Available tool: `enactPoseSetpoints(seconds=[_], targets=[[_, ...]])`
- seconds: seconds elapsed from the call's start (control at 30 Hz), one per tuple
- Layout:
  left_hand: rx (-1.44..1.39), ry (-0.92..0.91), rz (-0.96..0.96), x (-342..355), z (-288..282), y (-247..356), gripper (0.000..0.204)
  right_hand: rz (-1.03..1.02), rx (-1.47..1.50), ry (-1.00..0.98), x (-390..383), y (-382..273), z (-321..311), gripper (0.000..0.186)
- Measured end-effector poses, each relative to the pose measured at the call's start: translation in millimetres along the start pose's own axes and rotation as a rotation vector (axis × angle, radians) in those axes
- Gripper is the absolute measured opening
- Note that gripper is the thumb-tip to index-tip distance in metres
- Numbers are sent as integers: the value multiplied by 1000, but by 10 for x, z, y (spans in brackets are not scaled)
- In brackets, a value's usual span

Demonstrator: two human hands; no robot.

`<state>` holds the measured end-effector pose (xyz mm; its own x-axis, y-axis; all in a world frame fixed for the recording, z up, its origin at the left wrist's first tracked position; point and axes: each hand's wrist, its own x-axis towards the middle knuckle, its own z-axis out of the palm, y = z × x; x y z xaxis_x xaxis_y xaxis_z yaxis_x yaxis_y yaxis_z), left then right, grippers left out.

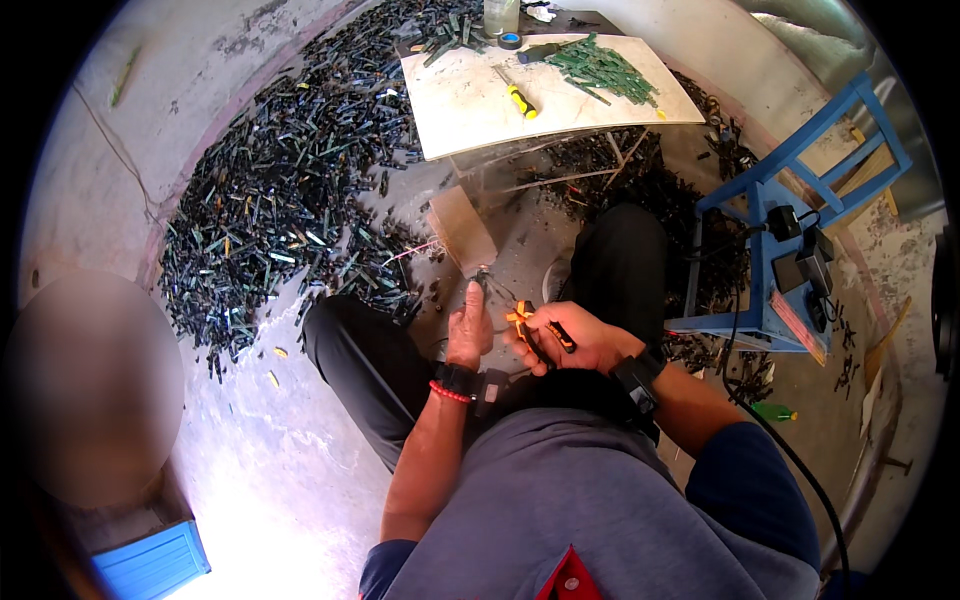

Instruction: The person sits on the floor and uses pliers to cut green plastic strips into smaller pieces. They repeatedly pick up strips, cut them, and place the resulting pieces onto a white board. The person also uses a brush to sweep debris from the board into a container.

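Between my knees, my right hand (590, 340) is closed around a pair of pliers (521, 317) with orange and black handles. The plier jaws point forward and left, toward the fingertips of my left hand (470, 328). That left hand is pinched, thumb up, at a small dark piece too small to name. Just beyond the fingertips stands a brown flat-sided block or board (462, 230). A few thin pinkish wires (412, 250) stick out to its left. Dark bands circle both wrists, and a red bead bracelet (451, 391) is on the left one.
A large heap of dark strips (290, 190) covers the floor at the left. Ahead, a low table (455, 110) bears green strips (605, 72), a yellow screwdriver (521, 100) and a tape roll (510, 41). At right stands a blue chair (765, 190) with black adapters (800, 265) and a hanging cable (770, 430).
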<state>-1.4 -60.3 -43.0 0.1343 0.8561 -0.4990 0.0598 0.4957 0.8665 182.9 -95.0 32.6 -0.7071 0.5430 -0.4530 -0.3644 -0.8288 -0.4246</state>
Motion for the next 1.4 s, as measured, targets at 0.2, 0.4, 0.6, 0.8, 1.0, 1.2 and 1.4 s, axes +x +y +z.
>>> enactPoseSetpoints(seconds=[0.2,0.4,0.6,0.8,1.0,1.2,1.4], targets=[[-176,-6,37,-99,98,31,58,19,157,86,-150,166,115,37],[124,13,-27,68,32,-133,77,112,-160,250,-140,66,35,34],[189,79,-51,-30,57,-25,81,-195,-1873,833,54,111,-42,25],[208,174,-40,222,-56,-421,81,-109,-1695,608,196,-6,-253,21],[-422,-114,-80,-146,-28,140,65,166,160,-92,-24,54,125,25],[-558,-276,-99,-288,-71,279,65,46,235,-123,17,263,336,27],[198,88,-61,107,-16,-223,78,-246,-2019,777,70,-45,-17,19]])
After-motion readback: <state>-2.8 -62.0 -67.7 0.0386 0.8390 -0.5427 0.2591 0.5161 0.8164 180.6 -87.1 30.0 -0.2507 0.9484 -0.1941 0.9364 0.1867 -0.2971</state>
